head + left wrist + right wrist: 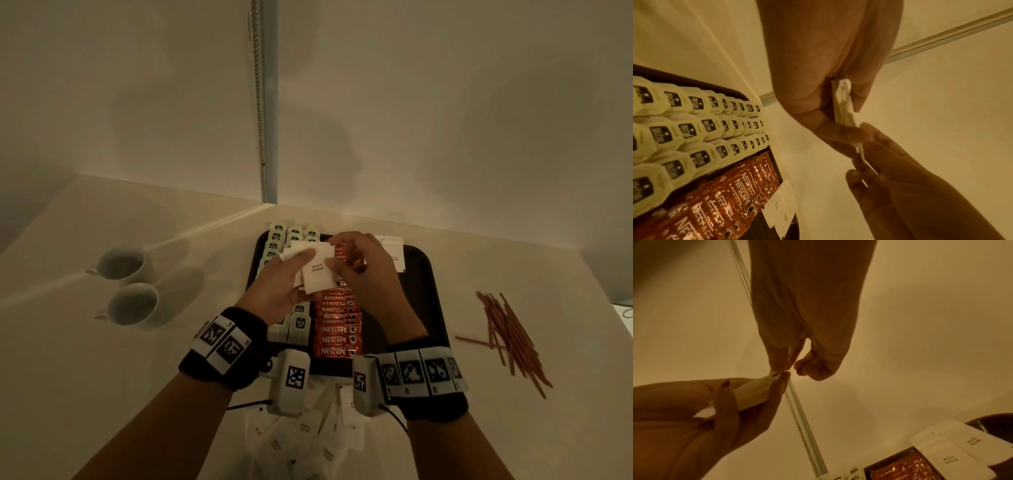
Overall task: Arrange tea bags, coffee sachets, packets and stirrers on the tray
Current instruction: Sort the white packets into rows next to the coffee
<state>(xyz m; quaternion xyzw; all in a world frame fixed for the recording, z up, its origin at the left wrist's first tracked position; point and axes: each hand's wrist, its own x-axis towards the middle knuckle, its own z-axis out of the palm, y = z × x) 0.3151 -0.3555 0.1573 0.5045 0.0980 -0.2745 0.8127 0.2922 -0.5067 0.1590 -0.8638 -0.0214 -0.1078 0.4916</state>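
Over the dark tray [424, 301] my left hand [298, 270] holds a small stack of white sugar packets [317, 270], thumb on top. My right hand [339, 257] pinches the right edge of that stack. The right wrist view shows the right hand [785, 368] pinching a packet edge while the left hand [694, 418] grips the stack [754, 394]. On the tray, cream tea bags [294, 236] fill the left side in rows. Orange Nescafe sachets [337, 329] lie overlapped in the middle. A few sugar packets [392, 253] sit at the back right. Stirrers [510, 332] lie loose on the counter, right of the tray.
Two white cups [120, 263] [133, 305] stand on the counter left of the tray. Several loose sugar packets [308, 438] lie scattered at the counter's front edge, under my wrists. Walls meet in a corner behind the tray.
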